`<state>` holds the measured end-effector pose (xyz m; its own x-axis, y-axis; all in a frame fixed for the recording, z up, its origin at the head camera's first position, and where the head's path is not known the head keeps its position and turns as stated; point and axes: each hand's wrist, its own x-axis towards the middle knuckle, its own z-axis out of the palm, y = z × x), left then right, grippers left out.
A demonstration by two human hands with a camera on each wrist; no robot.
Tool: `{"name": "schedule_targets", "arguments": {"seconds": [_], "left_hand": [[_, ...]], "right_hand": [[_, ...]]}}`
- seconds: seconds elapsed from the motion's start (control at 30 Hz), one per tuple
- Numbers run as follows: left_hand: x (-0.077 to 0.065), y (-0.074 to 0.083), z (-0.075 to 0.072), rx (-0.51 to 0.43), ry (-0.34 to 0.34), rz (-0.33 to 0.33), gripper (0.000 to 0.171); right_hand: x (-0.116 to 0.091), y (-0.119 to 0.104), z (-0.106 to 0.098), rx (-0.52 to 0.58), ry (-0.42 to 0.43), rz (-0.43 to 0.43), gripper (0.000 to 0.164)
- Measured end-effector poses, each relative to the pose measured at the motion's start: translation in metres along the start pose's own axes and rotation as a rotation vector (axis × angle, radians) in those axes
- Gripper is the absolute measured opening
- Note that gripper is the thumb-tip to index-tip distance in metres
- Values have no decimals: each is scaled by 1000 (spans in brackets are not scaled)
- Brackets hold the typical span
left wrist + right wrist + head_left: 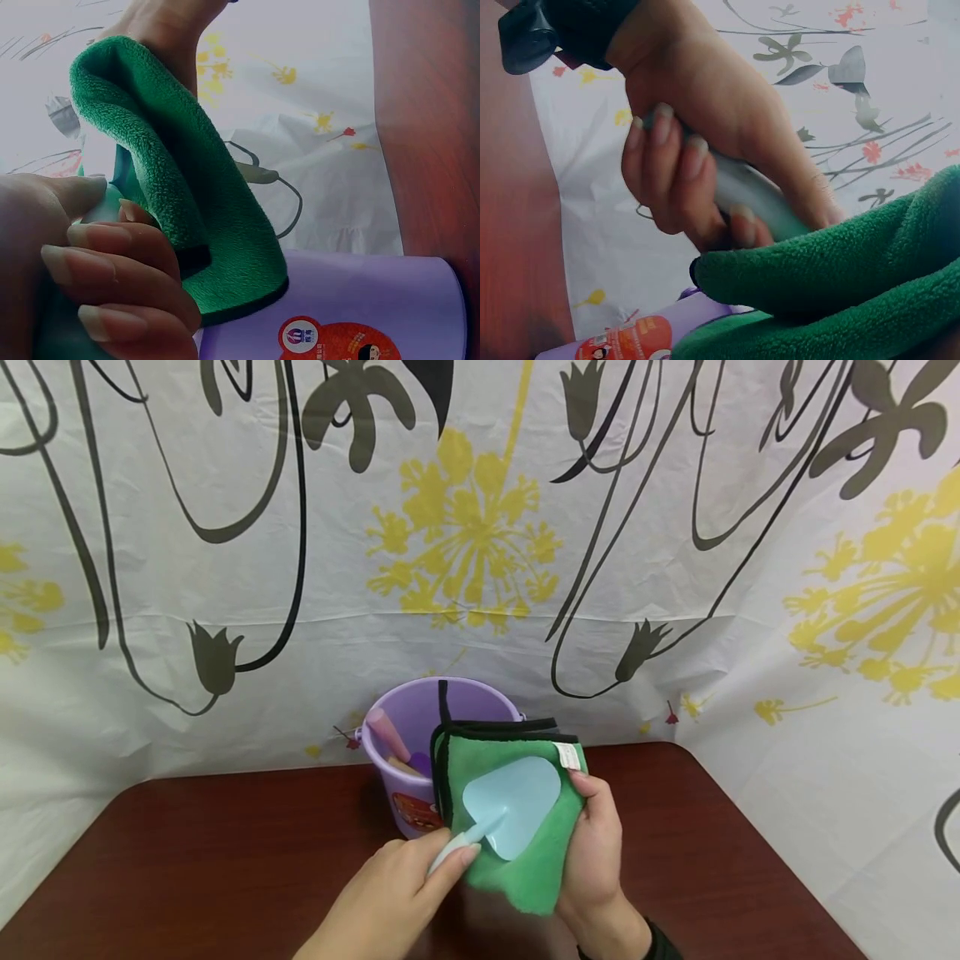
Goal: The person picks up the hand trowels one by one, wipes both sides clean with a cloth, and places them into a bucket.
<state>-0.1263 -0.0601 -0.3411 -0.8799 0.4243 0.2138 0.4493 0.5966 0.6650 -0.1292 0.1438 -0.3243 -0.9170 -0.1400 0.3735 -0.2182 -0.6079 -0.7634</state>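
Note:
In the head view, a light blue toy shovel (pixel 512 806) lies with its blade against a folded green cloth (pixel 551 860) edged in black, a white tag at its top corner. My left hand (pixel 397 885) grips the shovel's handle, thumb along the top. Curled fingers (pixel 112 262) wrap that handle in the left wrist view. My right hand (pixel 596 852) holds the cloth from behind and at its right side, its thumb on the front just below the tag; its other fingers are hidden behind the cloth.
Behind the cloth a purple bucket (pixel 401 706) stands on the dark red-brown table (pixel 247 852), with a pink handle (pixel 387 733) and other items inside. A white patterned sheet (pixel 337 568) hangs along the table's back and right side.

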Motion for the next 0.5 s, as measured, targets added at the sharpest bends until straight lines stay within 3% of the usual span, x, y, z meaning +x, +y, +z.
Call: {"name": "schedule_targets", "arguments": {"seconds": [0.17,0.5], "left_hand": [[-2,1,-1,19,38,6,39],[-4,1,-5,0,47,-36,43]], "right_hand": [[0,3,2,-18,-10,84,49],[-1,8,11,-142,140,259,41]]}}
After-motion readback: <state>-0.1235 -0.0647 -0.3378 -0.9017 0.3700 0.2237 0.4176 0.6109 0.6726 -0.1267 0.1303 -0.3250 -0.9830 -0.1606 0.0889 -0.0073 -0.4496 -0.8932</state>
